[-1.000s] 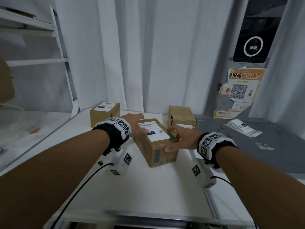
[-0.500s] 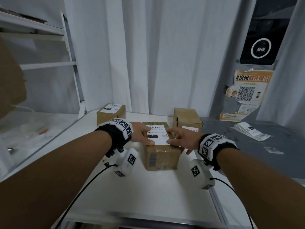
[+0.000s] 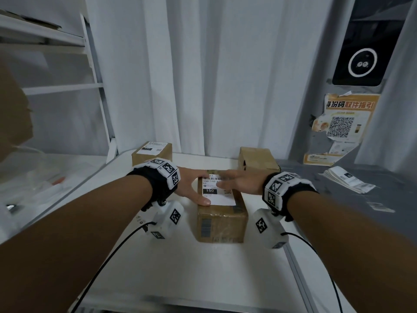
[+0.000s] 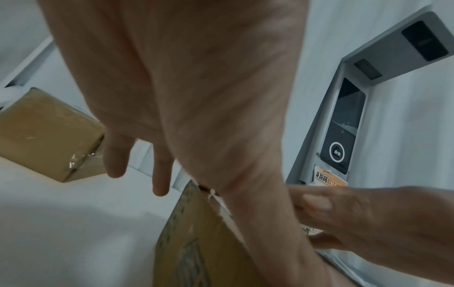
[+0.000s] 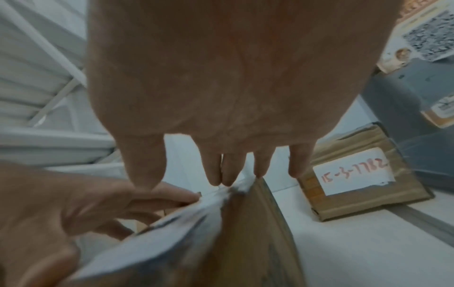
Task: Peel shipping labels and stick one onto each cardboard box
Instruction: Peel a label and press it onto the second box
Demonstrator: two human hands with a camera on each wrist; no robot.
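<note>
A brown cardboard box (image 3: 222, 219) lies lengthwise in the middle of the white table (image 3: 203, 272), with a white shipping label (image 3: 216, 195) on its top. My left hand (image 3: 195, 188) lies flat at the box's left top edge, and its thumb presses the label's near left corner. My right hand (image 3: 237, 180) rests flat on the far half of the label with straight fingers. In the right wrist view the right hand's fingertips (image 5: 227, 178) touch the label (image 5: 159, 233). In the left wrist view the left hand's fingers (image 4: 161, 174) hang straight beside the box (image 4: 196, 242).
A labelled box (image 3: 152, 153) stands at the back left. Another box (image 3: 257, 158) with a handwritten white sticker (image 5: 353, 172) sits at the back right. A stack of labels (image 3: 348, 181) lies on the grey surface to the right. White curtains hang behind, and shelves stand at the left.
The middle box has turned from askew to lengthwise toward me. Both hands have moved from its sides onto the label on top.
</note>
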